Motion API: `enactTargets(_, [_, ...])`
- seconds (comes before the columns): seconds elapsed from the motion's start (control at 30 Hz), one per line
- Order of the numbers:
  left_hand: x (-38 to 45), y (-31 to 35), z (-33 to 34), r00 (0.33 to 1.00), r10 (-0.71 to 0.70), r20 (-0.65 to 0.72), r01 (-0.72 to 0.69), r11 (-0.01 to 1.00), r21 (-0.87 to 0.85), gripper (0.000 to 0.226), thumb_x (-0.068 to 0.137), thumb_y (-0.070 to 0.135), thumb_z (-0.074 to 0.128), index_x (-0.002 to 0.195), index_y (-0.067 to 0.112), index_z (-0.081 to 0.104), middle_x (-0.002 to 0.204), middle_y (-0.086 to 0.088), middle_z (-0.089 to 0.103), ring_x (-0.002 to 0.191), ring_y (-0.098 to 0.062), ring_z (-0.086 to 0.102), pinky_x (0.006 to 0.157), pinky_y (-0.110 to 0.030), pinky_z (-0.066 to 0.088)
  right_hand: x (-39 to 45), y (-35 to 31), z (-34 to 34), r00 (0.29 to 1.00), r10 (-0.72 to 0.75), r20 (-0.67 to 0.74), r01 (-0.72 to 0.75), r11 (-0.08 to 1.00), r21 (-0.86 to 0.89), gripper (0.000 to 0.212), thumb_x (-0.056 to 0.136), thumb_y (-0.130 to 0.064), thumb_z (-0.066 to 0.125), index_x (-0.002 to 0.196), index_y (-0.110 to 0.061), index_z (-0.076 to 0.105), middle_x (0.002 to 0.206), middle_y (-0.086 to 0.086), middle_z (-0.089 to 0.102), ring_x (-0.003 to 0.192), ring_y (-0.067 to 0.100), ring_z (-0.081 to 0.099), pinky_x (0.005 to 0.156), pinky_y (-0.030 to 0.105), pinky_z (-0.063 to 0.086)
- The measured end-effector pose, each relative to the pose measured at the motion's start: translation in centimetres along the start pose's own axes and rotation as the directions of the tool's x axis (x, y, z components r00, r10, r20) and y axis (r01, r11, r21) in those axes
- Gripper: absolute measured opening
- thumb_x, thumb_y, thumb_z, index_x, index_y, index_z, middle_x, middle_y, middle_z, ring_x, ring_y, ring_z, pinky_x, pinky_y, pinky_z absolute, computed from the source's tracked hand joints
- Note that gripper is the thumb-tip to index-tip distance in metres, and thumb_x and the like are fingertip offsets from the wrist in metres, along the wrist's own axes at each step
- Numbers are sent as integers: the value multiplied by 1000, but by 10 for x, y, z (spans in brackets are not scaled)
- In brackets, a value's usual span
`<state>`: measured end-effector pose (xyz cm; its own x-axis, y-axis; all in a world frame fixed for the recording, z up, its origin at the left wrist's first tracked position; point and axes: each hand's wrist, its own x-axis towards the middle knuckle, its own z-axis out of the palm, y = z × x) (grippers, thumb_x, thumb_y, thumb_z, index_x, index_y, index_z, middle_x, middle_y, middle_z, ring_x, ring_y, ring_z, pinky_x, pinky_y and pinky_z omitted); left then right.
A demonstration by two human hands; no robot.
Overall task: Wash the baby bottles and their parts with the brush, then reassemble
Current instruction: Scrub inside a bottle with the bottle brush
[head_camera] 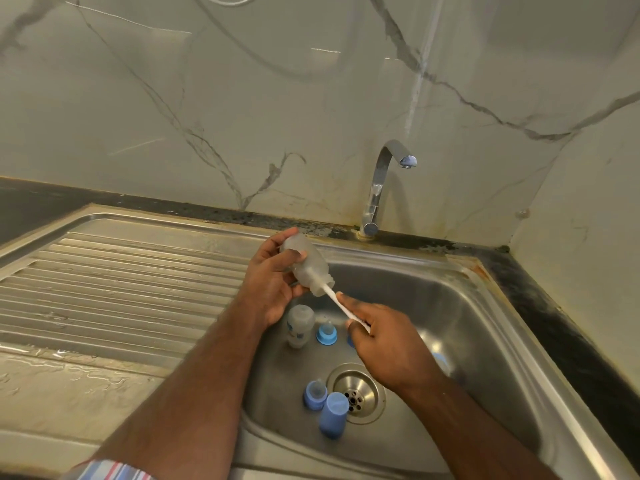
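My left hand (268, 282) grips a clear baby bottle (309, 263) tilted over the sink, its mouth pointing down to the right. My right hand (384, 336) holds the white handle of the brush (337, 301), whose head is inside the bottle. On the sink floor lie a second clear bottle (300, 325), a blue ring with a teat (327, 333), another blue teat ring (315, 394) and a blue cap (334, 414). More blue parts peek out from behind my right hand and wrist (441, 362).
The steel sink (485, 341) has a round drain (356, 391) at its middle. A chrome tap (381, 188) stands behind it, with no water running. A wet ribbed draining board (114, 289) spreads to the left. Marble-patterned walls close the back and right.
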<state>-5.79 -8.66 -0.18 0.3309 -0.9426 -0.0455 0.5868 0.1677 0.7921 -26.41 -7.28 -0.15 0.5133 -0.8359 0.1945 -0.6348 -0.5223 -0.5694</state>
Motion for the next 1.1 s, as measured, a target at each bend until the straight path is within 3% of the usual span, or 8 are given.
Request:
enactTargets(0.13, [0, 1, -1, 1000, -6, 7, 6, 1000, -23, 47, 92, -1, 64, 134, 19, 60, 133, -12, 56, 112, -37, 62, 71, -49, 61, 0, 1, -2, 998, -38, -40, 31, 988, -153, 51, 106, -31, 42, 153, -46, 28, 91, -12, 44, 79, 5, 47, 66, 15, 37])
enactTargets(0.23, [-1, 0, 0, 1000, -2, 15, 2, 1000, -19, 47, 91, -2, 65, 133, 19, 61, 132, -12, 56, 108, -36, 65, 72, -49, 61, 0, -3, 3, 999, 7, -31, -13, 980, -200, 53, 107, -30, 38, 156, -44, 22, 99, -6, 46, 85, 10, 50, 74, 24, 45])
enactTargets(0.43, [0, -2, 1, 1000, 9, 22, -10, 1000, 25, 49, 90, -5, 65, 134, 17, 60, 134, -12, 56, 110, -36, 65, 74, -50, 60, -3, -5, 0, 997, 38, 69, -37, 999, -29, 52, 102, -23, 49, 149, -44, 40, 94, -6, 69, 65, 10, 59, 65, 26, 51])
enactTargets(0.5, [1, -2, 1, 1000, 9, 18, -10, 999, 43, 49, 91, -4, 65, 134, 18, 60, 135, -12, 55, 112, -37, 64, 73, -50, 61, -3, -2, -3, 999, 21, 35, -21, 1000, 12, 50, 101, -24, 50, 146, -45, 45, 98, -8, 69, 71, 10, 62, 71, 27, 53])
enactTargets(0.63, [0, 0, 0, 1000, 8, 17, -8, 1000, 17, 48, 91, -2, 66, 134, 18, 60, 135, -13, 55, 106, -35, 67, 72, -48, 61, -2, -1, 0, 997, -12, -75, 2, 992, -128, 50, 105, -28, 44, 152, -44, 34, 99, -5, 53, 87, 10, 52, 80, 26, 46])
enactTargets(0.8, [-2, -2, 1, 1000, 11, 5, -11, 997, 80, 46, 88, -5, 68, 128, 17, 63, 133, -15, 56, 107, -36, 67, 68, -44, 60, 1, -4, 4, 997, 79, 17, -73, 966, -246, 55, 105, -27, 43, 155, -42, 26, 99, -2, 56, 82, 11, 53, 69, 23, 40])
enactTargets(0.97, [-3, -2, 4, 999, 20, 29, -23, 995, 100, 42, 91, -6, 65, 126, 18, 64, 129, -12, 57, 107, -34, 66, 69, -45, 61, 0, -2, -5, 969, 182, 168, -227, 926, 301, 41, 100, -22, 55, 136, -41, 57, 67, -7, 61, 42, 3, 47, 45, 21, 40])
enactTargets(1.1, [-1, -1, -1, 999, 42, -29, -40, 995, 93, 45, 91, -4, 66, 130, 17, 62, 132, -11, 56, 109, -36, 64, 67, -47, 61, -6, -4, -6, 981, 153, 123, -178, 957, 231, 40, 101, -27, 55, 138, -43, 55, 76, -12, 66, 54, 3, 54, 51, 19, 46])
